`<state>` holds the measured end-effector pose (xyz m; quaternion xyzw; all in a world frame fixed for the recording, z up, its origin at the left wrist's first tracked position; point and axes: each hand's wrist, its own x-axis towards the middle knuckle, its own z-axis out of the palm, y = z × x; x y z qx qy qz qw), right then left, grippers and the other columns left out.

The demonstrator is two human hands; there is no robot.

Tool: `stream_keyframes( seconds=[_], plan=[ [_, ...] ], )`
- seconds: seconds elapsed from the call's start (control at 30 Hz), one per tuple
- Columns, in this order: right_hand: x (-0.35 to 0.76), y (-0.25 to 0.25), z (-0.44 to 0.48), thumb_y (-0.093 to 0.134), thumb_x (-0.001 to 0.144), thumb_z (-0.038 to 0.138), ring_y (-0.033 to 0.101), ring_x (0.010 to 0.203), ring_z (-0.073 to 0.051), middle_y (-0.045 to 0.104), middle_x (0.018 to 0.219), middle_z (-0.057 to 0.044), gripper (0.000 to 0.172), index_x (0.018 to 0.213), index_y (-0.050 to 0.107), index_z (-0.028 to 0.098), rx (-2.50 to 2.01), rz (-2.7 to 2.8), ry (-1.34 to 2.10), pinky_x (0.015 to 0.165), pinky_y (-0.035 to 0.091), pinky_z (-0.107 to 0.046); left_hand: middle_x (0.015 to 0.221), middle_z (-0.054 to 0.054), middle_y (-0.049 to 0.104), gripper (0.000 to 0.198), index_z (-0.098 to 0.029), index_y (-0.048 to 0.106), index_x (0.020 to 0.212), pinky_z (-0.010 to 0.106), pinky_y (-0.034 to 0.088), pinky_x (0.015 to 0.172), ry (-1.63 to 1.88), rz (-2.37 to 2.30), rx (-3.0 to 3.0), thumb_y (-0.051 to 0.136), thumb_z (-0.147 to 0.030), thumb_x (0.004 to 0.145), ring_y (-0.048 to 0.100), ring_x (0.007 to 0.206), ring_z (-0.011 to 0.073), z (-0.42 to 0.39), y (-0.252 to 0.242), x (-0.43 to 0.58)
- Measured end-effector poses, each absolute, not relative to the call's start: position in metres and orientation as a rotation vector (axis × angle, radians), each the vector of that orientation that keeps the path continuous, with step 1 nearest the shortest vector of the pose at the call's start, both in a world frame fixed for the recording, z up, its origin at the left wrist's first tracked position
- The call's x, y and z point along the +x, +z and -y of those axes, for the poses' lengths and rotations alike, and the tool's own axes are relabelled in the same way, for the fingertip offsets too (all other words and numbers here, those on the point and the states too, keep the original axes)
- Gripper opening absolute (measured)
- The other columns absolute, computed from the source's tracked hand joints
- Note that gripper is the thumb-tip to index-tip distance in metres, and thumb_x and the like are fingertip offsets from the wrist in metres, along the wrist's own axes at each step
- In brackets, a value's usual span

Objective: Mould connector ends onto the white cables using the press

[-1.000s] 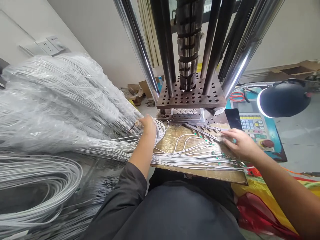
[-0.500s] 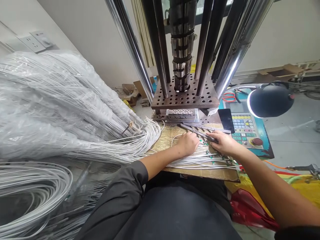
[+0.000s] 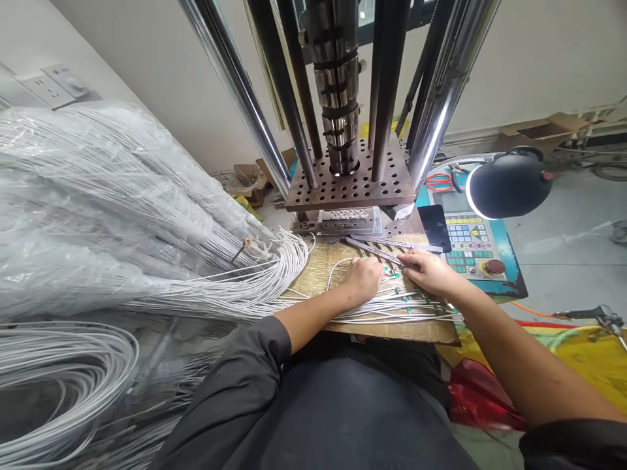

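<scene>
My left hand (image 3: 365,279) is closed over the padded work board (image 3: 321,264), fingers curled in a pinch. A thin white cable (image 3: 334,266) bends up and runs into its fingers; the cable's end is hidden. To its right, my right hand (image 3: 427,273) has thumb and fingers closed at the near end of a narrow grey metal strip (image 3: 369,249). A second metal strip (image 3: 416,245) lies behind the fingers. Below both hands, several white cables (image 3: 362,312) with small green ends (image 3: 406,301) lie across the board.
A press with a perforated plate (image 3: 350,189) stands behind the board, with a metal fixture (image 3: 349,220) beneath it. Plastic-wrapped cable bundles (image 3: 98,196) fill the left. On the right are a control panel (image 3: 465,245), a black lamp (image 3: 512,184) and red-handled scissors (image 3: 439,182).
The camera view has shifted, so the scene sits farther left and slightly higher. Both hands stay at nearly the same places over the board, with the same grips.
</scene>
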<state>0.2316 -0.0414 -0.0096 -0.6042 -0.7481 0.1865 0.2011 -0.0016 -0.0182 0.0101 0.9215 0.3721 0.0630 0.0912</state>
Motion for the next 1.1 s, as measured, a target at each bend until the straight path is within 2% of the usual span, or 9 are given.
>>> stream_keyframes(
  seconds=[0.2, 0.57, 0.83, 1.1],
  plan=[
    [0.233, -0.015, 0.043, 0.055, 0.085, 0.029, 0.066, 0.097, -0.023, 0.069, 0.101, -0.008, 0.041, 0.121, 0.074, 0.021, -1.611, 2.060, 0.531, 0.094, 0.052, -0.034, 0.099, 0.008, 0.067, 0.027, -0.018, 0.071, 0.095, 0.040, 0.044, 0.089, 0.168, -1.088, 2.755, 0.047, -0.026, 0.102, 0.060, 0.098, 0.0232, 0.016, 0.008, 0.000],
    [0.231, -0.014, 0.044, 0.056, 0.084, 0.028, 0.065, 0.095, -0.023, 0.067, 0.097, -0.008, 0.041, 0.120, 0.074, 0.022, -1.585, 2.051, 0.532, 0.092, 0.052, -0.036, 0.097, 0.006, 0.067, 0.024, -0.019, 0.070, 0.093, 0.039, 0.042, 0.086, 0.244, -1.131, 2.757, 0.051, -0.028, 0.102, 0.061, 0.095, 0.0221, 0.015, -0.001, 0.001],
    [0.230, -0.012, 0.046, 0.056, 0.085, 0.028, 0.064, 0.094, -0.024, 0.066, 0.095, -0.010, 0.042, 0.122, 0.074, 0.019, -1.591, 2.058, 0.528, 0.091, 0.052, -0.036, 0.097, 0.006, 0.067, 0.029, -0.017, 0.070, 0.091, 0.038, 0.042, 0.086, 0.222, -1.159, 2.734, 0.046, -0.029, 0.103, 0.061, 0.092, 0.0206, 0.017, -0.002, 0.004],
    [0.231, -0.014, 0.046, 0.056, 0.084, 0.027, 0.064, 0.094, -0.024, 0.066, 0.096, -0.009, 0.042, 0.122, 0.074, 0.020, -1.568, 2.059, 0.515, 0.092, 0.051, -0.036, 0.098, 0.007, 0.067, 0.025, -0.017, 0.071, 0.090, 0.037, 0.043, 0.087, 0.166, -1.194, 2.668, 0.049, -0.024, 0.101, 0.062, 0.093, 0.0200, 0.014, 0.006, 0.007]
  ],
)
